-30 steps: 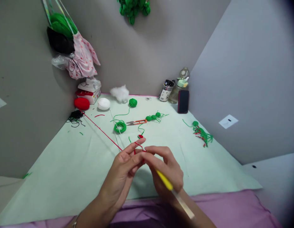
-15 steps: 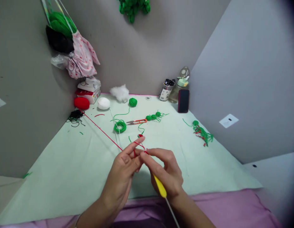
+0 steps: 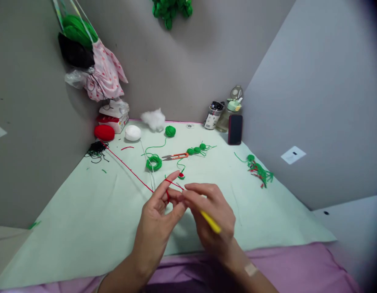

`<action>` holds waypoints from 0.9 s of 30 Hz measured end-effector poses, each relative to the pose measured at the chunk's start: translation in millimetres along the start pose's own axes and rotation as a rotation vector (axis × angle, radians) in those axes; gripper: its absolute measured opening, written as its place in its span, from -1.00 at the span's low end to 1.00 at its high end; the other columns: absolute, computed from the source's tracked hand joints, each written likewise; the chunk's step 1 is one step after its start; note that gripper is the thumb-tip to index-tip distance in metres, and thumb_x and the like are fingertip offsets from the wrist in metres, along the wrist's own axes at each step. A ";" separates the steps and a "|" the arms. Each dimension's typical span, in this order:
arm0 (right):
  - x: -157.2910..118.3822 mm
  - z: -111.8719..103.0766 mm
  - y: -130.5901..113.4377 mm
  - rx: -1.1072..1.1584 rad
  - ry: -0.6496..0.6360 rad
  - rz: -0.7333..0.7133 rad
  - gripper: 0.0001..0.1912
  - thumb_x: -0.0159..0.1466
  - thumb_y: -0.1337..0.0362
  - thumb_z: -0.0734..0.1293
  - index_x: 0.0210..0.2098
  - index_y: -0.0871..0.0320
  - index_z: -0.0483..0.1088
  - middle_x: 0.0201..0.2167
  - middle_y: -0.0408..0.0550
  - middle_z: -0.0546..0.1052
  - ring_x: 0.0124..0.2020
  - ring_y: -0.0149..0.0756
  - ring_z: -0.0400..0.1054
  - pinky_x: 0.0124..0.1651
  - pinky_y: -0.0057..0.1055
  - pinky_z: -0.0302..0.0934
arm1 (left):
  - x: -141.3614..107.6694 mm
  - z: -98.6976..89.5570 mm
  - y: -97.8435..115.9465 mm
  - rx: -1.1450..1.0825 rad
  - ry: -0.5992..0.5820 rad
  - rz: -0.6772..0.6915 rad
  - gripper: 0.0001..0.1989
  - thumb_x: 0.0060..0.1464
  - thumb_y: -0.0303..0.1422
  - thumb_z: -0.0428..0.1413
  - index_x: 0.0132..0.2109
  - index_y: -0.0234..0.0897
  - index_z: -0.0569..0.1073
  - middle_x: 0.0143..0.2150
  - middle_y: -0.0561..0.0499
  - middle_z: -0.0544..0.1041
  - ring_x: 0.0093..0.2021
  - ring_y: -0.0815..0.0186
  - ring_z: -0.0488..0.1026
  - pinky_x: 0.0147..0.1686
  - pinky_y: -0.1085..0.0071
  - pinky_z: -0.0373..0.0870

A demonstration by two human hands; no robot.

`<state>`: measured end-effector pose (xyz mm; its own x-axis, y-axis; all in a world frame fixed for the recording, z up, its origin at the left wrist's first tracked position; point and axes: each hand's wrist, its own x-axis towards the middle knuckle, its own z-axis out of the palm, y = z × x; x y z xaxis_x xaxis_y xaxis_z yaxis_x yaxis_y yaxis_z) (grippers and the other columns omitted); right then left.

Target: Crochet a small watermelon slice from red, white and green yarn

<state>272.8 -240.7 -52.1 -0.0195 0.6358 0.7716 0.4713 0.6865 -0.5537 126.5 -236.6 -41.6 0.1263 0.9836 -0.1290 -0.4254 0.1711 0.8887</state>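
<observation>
My right hand (image 3: pixel 211 211) is closed round a crochet hook (image 3: pixel 211 221) with a yellow handle, its tip at the fingertips of my left hand (image 3: pixel 160 211). Red yarn (image 3: pixel 130 169) runs from the red ball (image 3: pixel 104 132) at the back left to my left hand, looping over the raised index finger. My left thumb and middle finger pinch at the spot where the yarn meets the hook; the small red work there is mostly hidden by fingers. Just beyond the left index fingertip lies a small red, white and green crocheted piece (image 3: pixel 181 176).
Orange thread snips (image 3: pixel 176 156) lie mid-table beside a green yarn coil (image 3: pixel 153 163) and green crocheted balls (image 3: pixel 197 150). Behind are a white yarn ball (image 3: pixel 133 133), white stuffing (image 3: pixel 154 119) and a green ball (image 3: pixel 170 131). A phone (image 3: pixel 235 129) leans at the back right.
My right hand has turned, tilting the yellow handle more sideways and exposing a patch on the wrist. My left hand has shifted slightly left, uncovering more of the small crocheted piece.
</observation>
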 end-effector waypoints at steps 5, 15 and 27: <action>-0.8 0.9 2.4 0.198 0.074 0.109 -0.68 0.45 0.47 0.36 0.02 -0.04 0.64 -0.10 -0.01 0.72 -0.09 -0.20 0.60 -0.07 -0.25 0.52 | 2.8 0.6 6.1 -0.200 -0.095 -0.196 -0.42 0.07 -0.29 0.47 0.24 -0.21 0.62 -0.22 0.02 0.63 -0.08 0.23 0.54 0.12 0.28 0.38; 4.8 -10.6 -1.7 0.114 -0.054 0.042 -0.76 0.51 0.37 0.29 0.01 0.04 0.59 -0.19 0.02 0.71 -0.23 -0.22 0.62 -0.17 -0.27 0.55 | 4.3 -2.7 16.4 -0.146 -0.035 -0.096 -0.44 0.04 -0.33 0.49 0.20 -0.17 0.64 -0.32 0.09 0.59 -0.21 0.32 0.50 0.01 0.36 0.39; 10.1 -6.0 3.6 0.496 0.074 0.277 -0.80 0.51 0.25 0.33 -0.13 0.03 0.64 -0.28 -0.04 0.64 -0.34 -0.26 0.50 -0.30 -0.30 0.45 | 6.1 -1.1 17.0 -0.279 -0.056 -0.227 -0.51 0.02 -0.34 0.49 0.12 -0.22 0.68 -0.30 0.05 0.62 -0.20 0.34 0.52 0.08 0.32 0.45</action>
<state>279.6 -233.9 -44.4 0.1162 0.8016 0.5864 -0.0203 0.5922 -0.8055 119.1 -227.6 -27.8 0.2909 0.9154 -0.2784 -0.6080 0.4015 0.6849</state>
